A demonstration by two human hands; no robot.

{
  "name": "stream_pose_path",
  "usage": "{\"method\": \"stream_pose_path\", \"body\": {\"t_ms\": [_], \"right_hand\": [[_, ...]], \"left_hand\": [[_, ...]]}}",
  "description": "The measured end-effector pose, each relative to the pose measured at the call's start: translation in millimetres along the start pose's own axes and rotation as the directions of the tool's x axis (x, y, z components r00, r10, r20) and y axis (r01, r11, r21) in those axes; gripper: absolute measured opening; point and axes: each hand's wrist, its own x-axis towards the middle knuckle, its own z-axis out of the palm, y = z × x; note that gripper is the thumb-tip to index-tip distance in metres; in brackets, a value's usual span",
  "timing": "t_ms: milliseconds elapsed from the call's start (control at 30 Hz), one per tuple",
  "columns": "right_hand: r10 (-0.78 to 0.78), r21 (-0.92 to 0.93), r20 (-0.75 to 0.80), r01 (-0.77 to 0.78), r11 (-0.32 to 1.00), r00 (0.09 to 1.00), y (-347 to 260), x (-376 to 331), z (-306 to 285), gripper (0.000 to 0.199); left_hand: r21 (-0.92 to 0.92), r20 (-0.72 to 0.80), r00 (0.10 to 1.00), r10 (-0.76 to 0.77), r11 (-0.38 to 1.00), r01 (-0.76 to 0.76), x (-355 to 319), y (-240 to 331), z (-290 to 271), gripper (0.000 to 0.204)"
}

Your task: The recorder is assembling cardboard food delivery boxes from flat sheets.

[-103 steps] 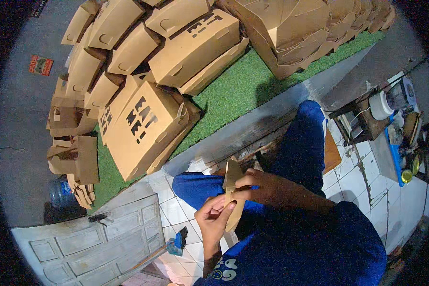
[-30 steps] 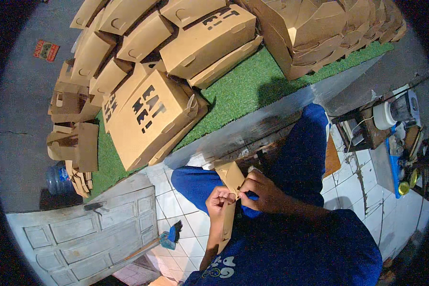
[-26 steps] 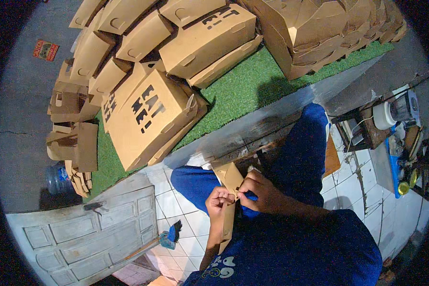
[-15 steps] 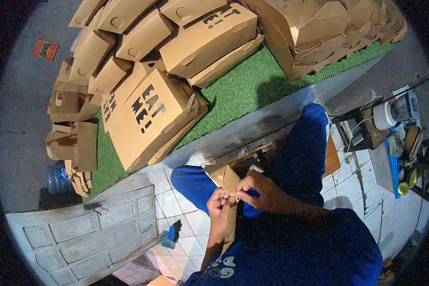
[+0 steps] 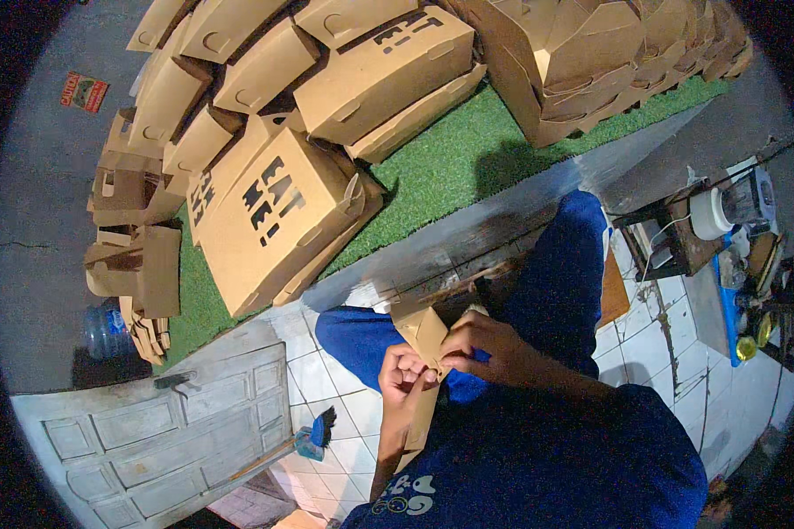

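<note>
Over the lap, left hand (image 5: 403,375) and right hand (image 5: 472,339) both grip a flat brown cardboard piece (image 5: 423,353), fingers pinched narrow on its folded upper part; the lower part hangs down past the left wrist. Blue trousers (image 5: 556,282) below. Brush (image 5: 313,436) on white tile floor (image 5: 653,339). Folded cardboard boxes (image 5: 273,212) stacked on green turf (image 5: 450,167) beyond.

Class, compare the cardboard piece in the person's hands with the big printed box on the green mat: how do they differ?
The cardboard piece is flat, unfinished and narrow; the printed box is fully folded, closed and far bulkier. The piece is pinched between the left hand and right hand; the box lies untouched on the green mat. The piece looks plain; the box carries dark lettering. Both are brown cardboard.
</note>
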Motion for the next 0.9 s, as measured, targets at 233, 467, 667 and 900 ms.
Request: {"method": "stream_pose_path", "body": {"t_ms": [233,467,667,900], "right_hand": [[0.289,0.289,0.095,-0.304,0.908,0.953,-5.7,-2.2,-5.7,0.060],[0.284,0.357,0.132,-0.313,0.880,0.950,20.1,-8.9,-5.7,0.076],[0.434,0.531,0.110,-0.422,0.735,0.894,48.8,-16.5,2.1,0.061],[0.505,0.251,0.125,-0.520,0.817,0.854,50.0,-15.1,0.8,0.020]], "left_hand": [[0.189,0.014,1.000,-0.021,0.982,0.018,-9.1,12.8,1.0,0.030],[0.739,0.225,0.974,0.027,0.647,-0.189,-24.7,31.7,5.6,0.030],[0.723,0.448,0.890,-0.086,0.621,-0.304,-28.6,33.4,-2.3,0.032],[0.804,0.569,0.762,-0.309,0.404,-0.437,-48.1,30.4,-34.1,0.024]]}}
